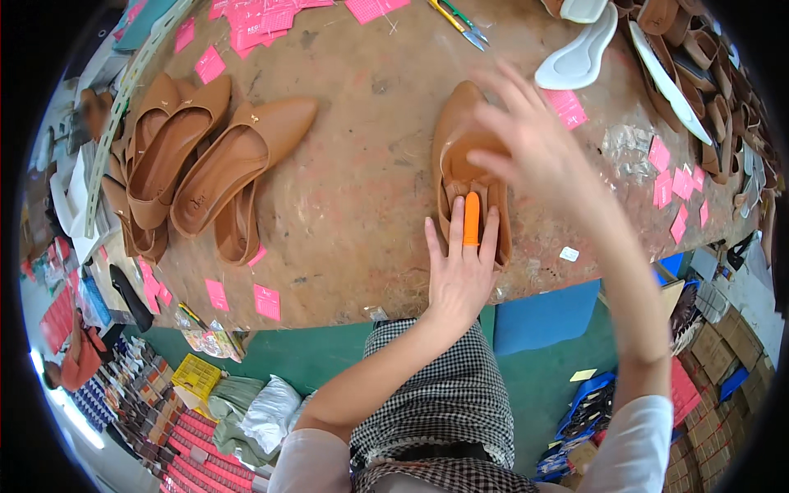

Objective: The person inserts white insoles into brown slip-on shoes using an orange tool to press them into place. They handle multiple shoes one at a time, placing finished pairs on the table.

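A tan pointed flat shoe [457, 123] lies on the worn brown worktable, its toe pointing away from me. My left hand [460, 275] rests at its heel, fingers stretched flat into the opening over the insole. An orange finger cot [471, 218] covers one of those fingers. Blurred by motion, my right hand [530, 135] hovers over the shoe's front part and hides some of it. Its fingers look spread, and nothing shows between them. White shoe insoles [578, 62] lie beyond it at the upper right.
Several finished-looking tan flats [246, 140] are grouped at the left. More tan shoes [703, 66] pile up at the far right. Thread snips [462, 26] lie at the back. Pink tags [267, 301] are scattered around. A blue stool [548, 316] stands below the table's front edge.
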Motion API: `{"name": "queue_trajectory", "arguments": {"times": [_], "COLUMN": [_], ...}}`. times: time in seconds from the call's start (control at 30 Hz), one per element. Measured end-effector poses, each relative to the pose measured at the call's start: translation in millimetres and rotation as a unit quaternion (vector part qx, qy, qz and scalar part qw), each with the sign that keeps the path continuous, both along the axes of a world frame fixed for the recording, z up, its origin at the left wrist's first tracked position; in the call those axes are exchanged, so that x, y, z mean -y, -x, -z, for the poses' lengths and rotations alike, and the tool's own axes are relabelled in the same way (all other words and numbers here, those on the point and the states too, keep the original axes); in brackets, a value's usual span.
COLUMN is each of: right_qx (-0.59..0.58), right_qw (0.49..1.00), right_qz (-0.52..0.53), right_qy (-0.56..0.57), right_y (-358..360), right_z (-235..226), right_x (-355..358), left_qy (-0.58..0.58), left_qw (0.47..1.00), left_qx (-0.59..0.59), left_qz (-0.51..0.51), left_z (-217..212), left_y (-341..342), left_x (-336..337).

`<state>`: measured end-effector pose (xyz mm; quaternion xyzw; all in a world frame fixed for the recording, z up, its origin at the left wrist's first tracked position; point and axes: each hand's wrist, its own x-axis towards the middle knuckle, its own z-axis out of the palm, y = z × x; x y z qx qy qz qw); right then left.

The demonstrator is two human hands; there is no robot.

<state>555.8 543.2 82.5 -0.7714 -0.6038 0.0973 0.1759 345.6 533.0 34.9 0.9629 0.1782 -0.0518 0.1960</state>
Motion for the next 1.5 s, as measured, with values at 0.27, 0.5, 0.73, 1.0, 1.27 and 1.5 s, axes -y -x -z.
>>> {"name": "queue_trajectory", "arguments": {"times": [0.27, 0.5, 0.73, 1.0, 1.27, 1.5], "right_qx": [-0.018, -0.015, -0.029, -0.12, -0.089, -0.034], "right_qw": [0.978, 0.983, 0.964, 0.917, 0.961, 0.989], "right_qz": [0.183, 0.157, 0.143, 0.174, 0.212, 0.104], "right_qy": [0.097, 0.094, 0.221, 0.338, 0.156, 0.096], "right_y": [145.3, 149.8, 117.1, 90.4, 86.7, 105.2], "right_z": [27.3, 26.8, 30.6, 18.5, 57.1, 32.3], "right_x": [57.6, 39.4, -5.0, -24.1, -10.5, -3.7], "left_qy": [-0.061, 0.036, 0.108, 0.121, 0.067, 0.066], "left_qw": [0.996, 0.997, 0.992, 0.991, 0.996, 0.992], "left_qx": [-0.055, -0.064, -0.05, -0.041, 0.042, 0.101], "left_qz": [0.031, 0.005, 0.036, 0.028, -0.028, 0.037], "left_z": [12.6, 11.0, 26.1, 14.0, 14.2, 20.6], "left_y": [-2.1, -1.8, 3.6, -3.1, -0.1, 29.7], "left_x": [6.3, -0.6, 13.5, 5.7, 5.3, -30.7]}}
